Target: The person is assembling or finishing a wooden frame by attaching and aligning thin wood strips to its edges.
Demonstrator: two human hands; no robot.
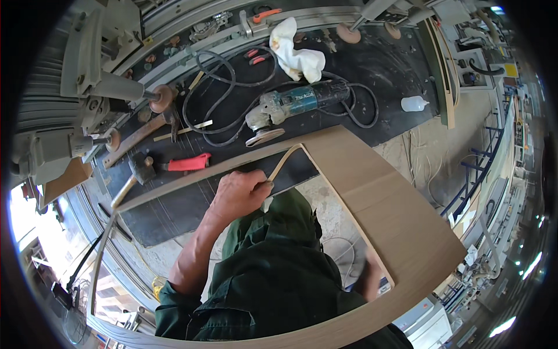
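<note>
A large wood-grain panel (372, 186) with a wide cut-out opening surrounds my body. A thin, pale edging strip (283, 164) runs along the opening's right inner edge, bends at the upper corner and comes free toward my left hand. My left hand (241, 192) is closed, with the strip's loose end pinched between thumb and fingers, just inside the opening. At the lower right of the opening is my right hand (371, 276), smeared by motion and partly hidden by the panel. Its fingers cannot be made out.
On the black-topped bench (389, 70) lie a teal angle grinder (302, 100) with a looping cord, a white cloth (296, 52) and a small white bottle (414, 104). Left of them are a mallet (141, 170), a red-handled tool (189, 162) and a hammer (136, 139). Machine clamps (116, 87) stand at the far left.
</note>
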